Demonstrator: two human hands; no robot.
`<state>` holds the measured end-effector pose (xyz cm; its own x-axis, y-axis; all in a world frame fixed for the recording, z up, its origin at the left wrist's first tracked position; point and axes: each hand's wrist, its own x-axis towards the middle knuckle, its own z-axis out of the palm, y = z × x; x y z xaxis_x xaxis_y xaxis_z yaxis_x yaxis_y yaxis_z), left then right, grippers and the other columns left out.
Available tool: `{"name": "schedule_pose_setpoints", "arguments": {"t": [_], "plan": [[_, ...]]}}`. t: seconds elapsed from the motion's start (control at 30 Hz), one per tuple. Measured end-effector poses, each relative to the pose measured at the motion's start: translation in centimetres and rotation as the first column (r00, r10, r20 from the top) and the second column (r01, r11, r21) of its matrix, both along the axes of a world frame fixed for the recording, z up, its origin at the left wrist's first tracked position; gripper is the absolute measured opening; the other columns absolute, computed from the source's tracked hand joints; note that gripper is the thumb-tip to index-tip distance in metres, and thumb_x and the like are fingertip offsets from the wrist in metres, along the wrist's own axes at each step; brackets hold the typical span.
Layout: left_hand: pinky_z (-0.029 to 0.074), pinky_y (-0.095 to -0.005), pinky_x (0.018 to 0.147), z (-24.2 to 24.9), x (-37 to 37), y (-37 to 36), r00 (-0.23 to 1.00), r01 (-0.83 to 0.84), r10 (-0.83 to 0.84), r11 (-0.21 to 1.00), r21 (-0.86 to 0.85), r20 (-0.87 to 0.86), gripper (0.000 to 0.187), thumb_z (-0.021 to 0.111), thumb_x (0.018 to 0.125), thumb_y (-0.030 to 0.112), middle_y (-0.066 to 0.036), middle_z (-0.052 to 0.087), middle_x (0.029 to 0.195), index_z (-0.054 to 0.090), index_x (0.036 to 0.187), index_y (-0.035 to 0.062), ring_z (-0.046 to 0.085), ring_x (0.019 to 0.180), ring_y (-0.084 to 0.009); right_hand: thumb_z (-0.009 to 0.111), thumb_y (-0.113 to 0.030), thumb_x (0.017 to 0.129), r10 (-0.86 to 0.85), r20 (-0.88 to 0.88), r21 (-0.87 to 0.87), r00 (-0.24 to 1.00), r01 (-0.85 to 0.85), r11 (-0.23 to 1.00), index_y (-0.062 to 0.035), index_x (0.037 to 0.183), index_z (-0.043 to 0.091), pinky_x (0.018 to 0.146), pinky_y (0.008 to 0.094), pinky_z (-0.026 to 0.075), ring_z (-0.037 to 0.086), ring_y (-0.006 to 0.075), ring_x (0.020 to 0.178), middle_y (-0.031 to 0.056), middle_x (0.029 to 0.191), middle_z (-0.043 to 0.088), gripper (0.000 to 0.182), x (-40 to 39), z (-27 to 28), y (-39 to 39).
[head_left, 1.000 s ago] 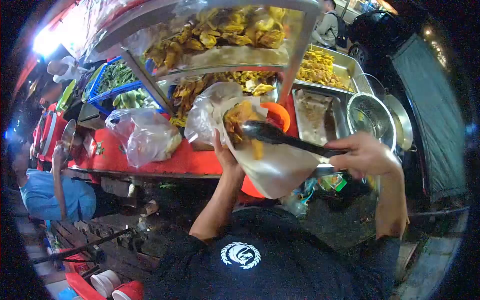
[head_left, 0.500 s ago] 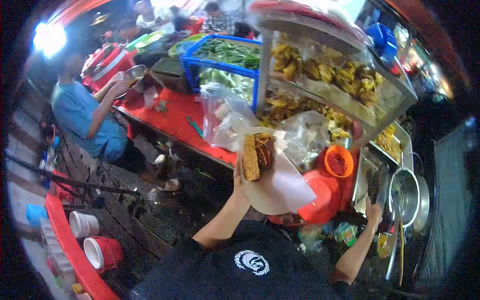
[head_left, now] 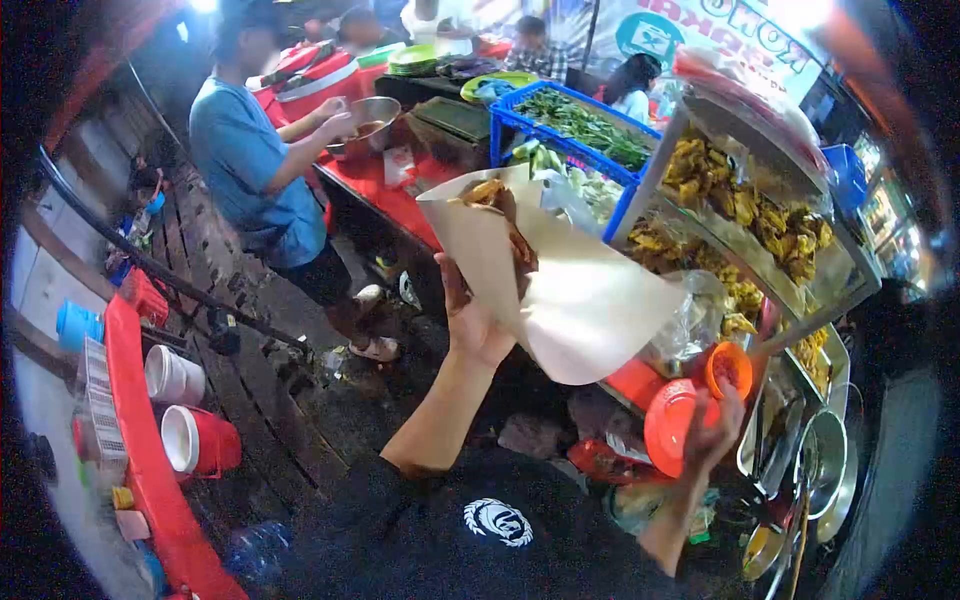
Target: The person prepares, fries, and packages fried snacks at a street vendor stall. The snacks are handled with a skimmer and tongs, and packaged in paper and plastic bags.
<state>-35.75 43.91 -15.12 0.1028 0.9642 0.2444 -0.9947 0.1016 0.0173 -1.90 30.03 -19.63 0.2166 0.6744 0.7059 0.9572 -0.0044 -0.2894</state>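
The left hand [head_left: 472,318], at centre frame, is closed around the underside of a sheet of wrapping paper [head_left: 570,290], which it holds raised and folded into a cone. Fried food pieces [head_left: 500,205] sit in the paper's upper fold. The right hand [head_left: 715,432], at lower right, reaches toward a small orange bowl of red sauce [head_left: 729,368]; its fingers appear loosely curled just below the bowl, but whether they grip anything cannot be told. An orange lid [head_left: 670,425] lies just beside that hand. A glass display case of fried snacks [head_left: 745,215] occupies the right of the frame. At upper left, another person in a blue shirt [head_left: 245,160] stands at the red surface [head_left: 385,190] with a metal bowl [head_left: 365,120].
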Motion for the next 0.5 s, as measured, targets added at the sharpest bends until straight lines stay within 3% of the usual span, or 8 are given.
{"name": "schedule_pose_setpoints", "arguments": {"t": [0.03,0.07,0.1,0.17,0.23,0.33,0.4,0.5], "plan": [[0.045,-0.0423,0.102,0.4,-0.5,-0.1,0.997,-0.030,0.037,0.993,0.112,-0.062,0.070,0.058,0.086,0.059,-0.005,0.054,0.134,0.046,0.137,0.0124,0.052,0.122,-0.0233,0.056,-0.024,0.091,0.249,-0.690,0.136,0.680,-0.217,0.967,-0.0013,0.115,0.063,0.097,0.0450,0.045,0.056,0.0314,0.113,0.0161,0.124,0.059,0.034,-4.6,-1.1,0.6],[0.042,-0.0419,0.104,0.3,-0.7,-0.2,0.998,-0.016,0.022,0.996,0.084,-0.066,0.070,0.060,0.086,0.058,-0.004,0.053,0.135,0.046,0.138,0.0127,0.051,0.123,-0.0226,0.063,-0.026,0.086,0.308,0.011,0.010,0.951,-0.308,0.951,-0.0020,0.120,0.061,0.101,0.0467,0.043,0.053,0.0319,0.119,0.0155,0.130,0.054,0.041,-7.0,-1.0,1.0],[0.039,-0.0416,0.107,0.1,-0.8,-0.4,0.998,0.001,0.003,0.998,0.056,-0.067,0.071,0.061,0.085,0.058,-0.004,0.052,0.136,0.045,0.138,0.0129,0.050,0.124,-0.0219,0.075,-0.034,0.078,0.480,-0.168,0.097,0.861,-0.470,0.877,0.0001,0.118,0.062,0.103,0.0513,0.040,0.050,0.0384,0.122,0.0206,0.126,0.056,0.054,-11.9,1.4,1.5],[0.035,-0.0426,0.110,0.4,-0.6,-1.3,0.998,-0.025,0.030,0.995,0.094,-0.053,0.071,0.060,0.087,0.055,-0.004,0.052,0.137,0.043,0.139,0.0107,0.047,0.127,-0.0223,0.076,-0.047,0.076,0.632,0.013,0.189,0.775,-0.622,0.760,-0.0028,0.128,0.056,0.105,0.0545,0.036,0.047,0.0427,0.125,0.0210,0.130,0.052,0.071,-15.8,3.0,2.4],[0.034,-0.0435,0.111,0.8,-0.1,-3.9,0.942,-0.102,0.088,0.994,-0.026,-0.324,0.067,0.059,0.090,0.050,-0.006,0.051,0.136,0.041,0.139,0.0074,0.045,0.129,-0.0243,0.078,-0.049,0.073,0.638,-0.012,0.222,0.770,-0.620,0.753,-0.0018,0.134,0.051,0.106,0.0540,0.035,0.044,0.0431,0.128,0.0214,0.133,0.050,0.081,-18.0,3.4,3.1],[0.036,-0.0431,0.109,-2.6,0.8,-6.3,0.909,-0.074,0.047,0.996,-0.050,-0.414,0.061,0.063,0.091,0.039,-0.010,0.053,0.132,0.042,0.137,0.0038,0.048,0.126,-0.0264,0.082,-0.053,0.065,0.695,-0.192,0.278,0.693,-0.641,0.716,-0.0041,0.146,0.034,0.106,0.0581,0.032,0.037,0.0506,0.130,0.0297,0.140,0.040,0.106,-20.0,3.5,4.9],[0.040,-0.0419,0.106,-5.4,1.2,-6.9,0.890,-0.010,-0.017,0.998,-0.056,-0.455,0.063,0.069,0.088,0.030,-0.009,0.052,0.132,0.040,0.138,0.0030,0.052,0.121,-0.0254,0.079,-0.057,0.066,0.712,-0.172,0.203,0.681,-0.682,0.702,-0.0046,0.152,0.018,0.112,0.0609,0.016,0.006,0.0492,0.144,0.0331,0.155,0.003,0.118,-20.7,6.4,6.0],[0.040,-0.0420,0.106,-4.7,1.4,-8.8,0.893,0.095,-0.141,0.987,-0.128,-0.428,0.062,0.068,0.088,0.027,-0.010,0.050,0.135,0.039,0.139,0.0052,0.050,0.124,-0.0254,0.086,-0.048,0.064,0.750,-0.560,0.329,0.353,-0.736,0.592,-0.0005,0.152,0.005,0.113,0.0518,0.025,0.021,0.0416,0.142,0.0309,0.154,0.013,0.128,-21.9,6.3,6.4]]}}
